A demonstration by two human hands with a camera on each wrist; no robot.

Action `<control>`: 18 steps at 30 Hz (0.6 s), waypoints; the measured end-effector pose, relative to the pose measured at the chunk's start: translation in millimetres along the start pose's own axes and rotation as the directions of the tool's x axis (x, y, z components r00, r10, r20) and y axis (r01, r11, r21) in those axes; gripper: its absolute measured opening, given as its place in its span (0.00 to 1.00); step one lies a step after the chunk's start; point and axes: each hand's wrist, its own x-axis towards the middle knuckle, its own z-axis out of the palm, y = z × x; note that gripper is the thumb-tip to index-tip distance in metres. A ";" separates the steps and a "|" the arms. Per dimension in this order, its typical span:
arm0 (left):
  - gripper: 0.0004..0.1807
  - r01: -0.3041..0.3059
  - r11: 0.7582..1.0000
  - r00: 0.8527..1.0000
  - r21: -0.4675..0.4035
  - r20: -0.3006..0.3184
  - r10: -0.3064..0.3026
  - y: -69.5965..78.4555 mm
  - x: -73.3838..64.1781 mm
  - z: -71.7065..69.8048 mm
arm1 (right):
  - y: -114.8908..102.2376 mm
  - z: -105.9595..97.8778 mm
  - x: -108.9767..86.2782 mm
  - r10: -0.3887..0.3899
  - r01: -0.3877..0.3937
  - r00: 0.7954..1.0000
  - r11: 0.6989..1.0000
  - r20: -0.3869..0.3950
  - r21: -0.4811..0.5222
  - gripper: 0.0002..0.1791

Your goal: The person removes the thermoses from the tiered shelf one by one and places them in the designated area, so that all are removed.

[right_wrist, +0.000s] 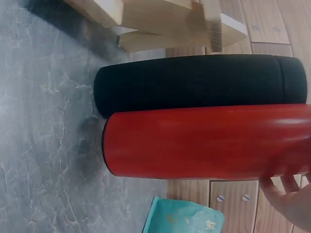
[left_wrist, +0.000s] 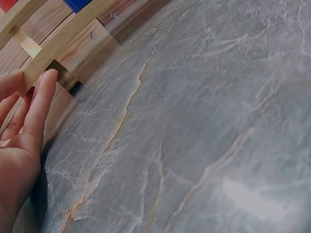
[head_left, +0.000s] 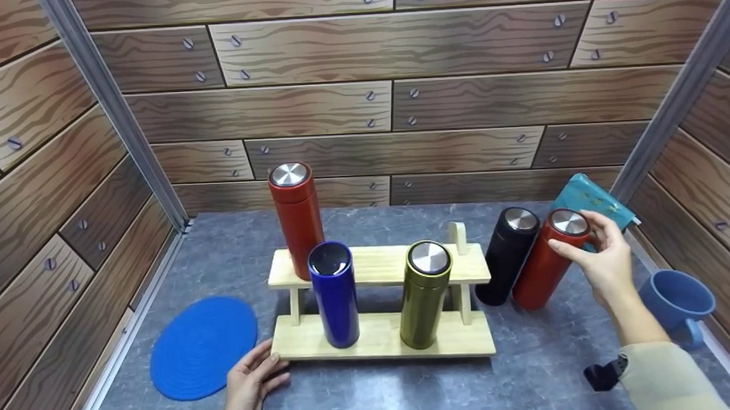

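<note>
Red vacuum flask (head_left: 537, 276) with the shiny steel lid is upright at the right of the setup, just beside a black flask (head_left: 508, 260), and the right hand (head_left: 604, 259) has it by the top, thumb on one side and fingers on the other. Can't really tell if its base is flat on the tabletop (head_left: 385, 395) or a hair above it. Left hand (head_left: 252, 382) is pinching the front left corner of a two-tier wooden rack (head_left: 373, 323), on the lower shelf. That rack's got another red flask (head_left: 298, 226) at the left of the top shelf, plus a blue flask (head_left: 335, 302) and an olive green flask (head_left: 423, 307) down below. There's also a teal pouch (head_left: 586, 198) behind the gripped flask, a blue mug (head_left: 674, 302) near the right forearm, and a round blue mat (head_left: 203, 347) left of the rack.
</note>
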 end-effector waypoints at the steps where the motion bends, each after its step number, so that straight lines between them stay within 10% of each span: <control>1: 0.33 -0.002 1.000 1.000 0.002 0.001 0.002 0.0 0.0 0.1 | 1.4 0.8 1.2 0.000 0.000 1.000 1.000 -0.012 0.005 0.39; 18: 0.33 -0.005 1.000 1.000 -0.004 -0.011 0.005 -1.1 1.2 -0.8 | 21.2 8.8 15.1 0.061 -0.065 0.992 0.997 -0.108 -0.033 0.42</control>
